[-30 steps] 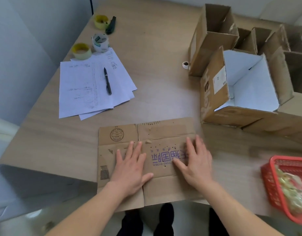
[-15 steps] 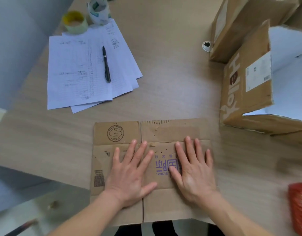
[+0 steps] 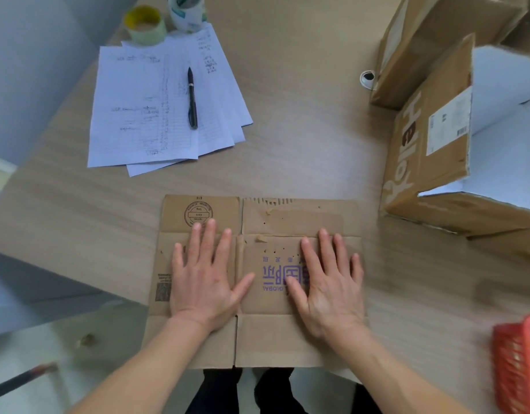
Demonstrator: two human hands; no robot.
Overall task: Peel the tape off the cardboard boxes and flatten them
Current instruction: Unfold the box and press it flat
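Lying far left on the bench (image 3: 302,138): two tape rolls (image 3: 144,25), a fan of papers (image 3: 138,115), one pen (image 3: 192,98) on top. Front centre, one flattened box (image 3: 293,339), near edge overhanging the bench. Both hands flat on it, fingers spread, gripping nothing: left hand (image 3: 205,282) on left panel, right hand (image 3: 329,288) over purple print. Right: two standing boxes; open box (image 3: 422,150), white inside, contents not visible; plain box (image 3: 431,40) behind it. Small white disc (image 3: 367,77) beside that. Far right, one red basket (image 3: 517,363), contents blurred.
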